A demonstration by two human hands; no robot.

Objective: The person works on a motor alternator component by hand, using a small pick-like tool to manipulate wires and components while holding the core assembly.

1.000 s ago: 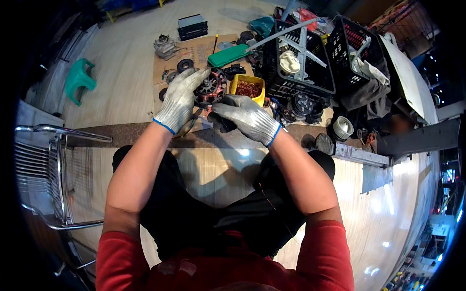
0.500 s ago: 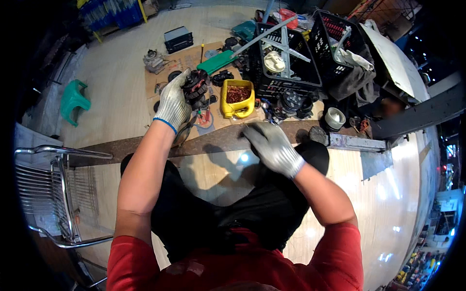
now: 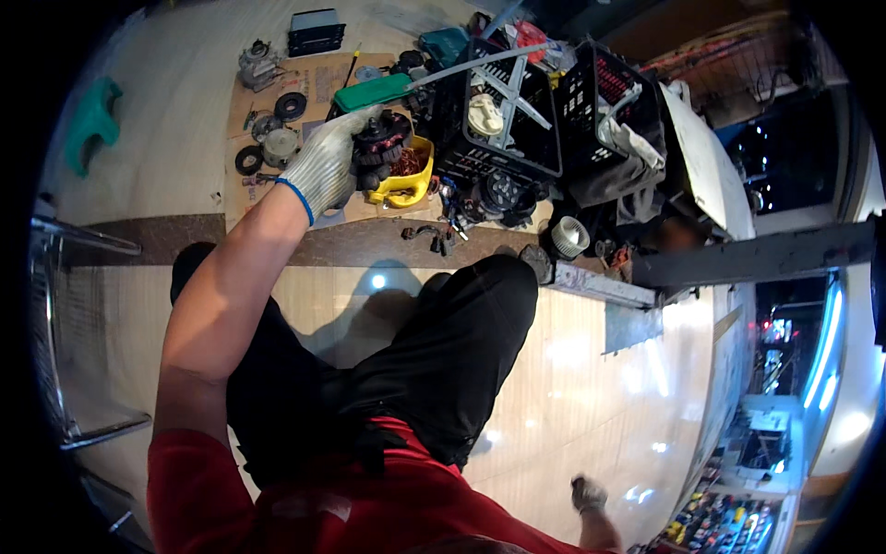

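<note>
Just left of the yellow container, a dark, reddish motor part is held by the left hand's fingers. It is judged heavy and stiff, best gripped by its rim. How the right hand's fingers are set, well apart from the container, cannot be told.

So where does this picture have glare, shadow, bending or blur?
In the head view, white glare spots the pale floor, with a shadow between the legs; the head view's edges curve into a black rim; in the head view, the left hand looks fairly sharp, the right hand softer.
</note>
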